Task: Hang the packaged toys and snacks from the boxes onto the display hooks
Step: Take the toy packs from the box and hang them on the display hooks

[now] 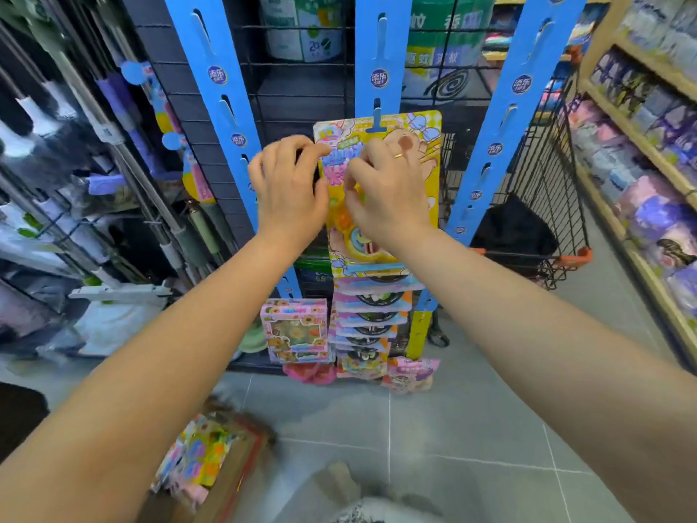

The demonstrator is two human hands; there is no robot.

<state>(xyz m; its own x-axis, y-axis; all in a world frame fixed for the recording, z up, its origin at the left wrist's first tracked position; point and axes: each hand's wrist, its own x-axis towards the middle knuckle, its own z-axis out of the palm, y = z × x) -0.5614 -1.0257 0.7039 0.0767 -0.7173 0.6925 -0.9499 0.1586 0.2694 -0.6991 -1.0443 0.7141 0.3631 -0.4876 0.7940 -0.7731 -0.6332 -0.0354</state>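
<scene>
At the middle blue plastic display strip [380,50], a person's left hand [288,190] and right hand [388,190] both grip a yellow carded toy package [426,171]. Its slot is apparently over the strip's tab. Next comes a gentle release, then the open cardboard box [234,481] below-left.

Bright, even shop light, soft shadows; edges bow wide-angle, and the cardboard box [241,475] low down smears into blur.
</scene>
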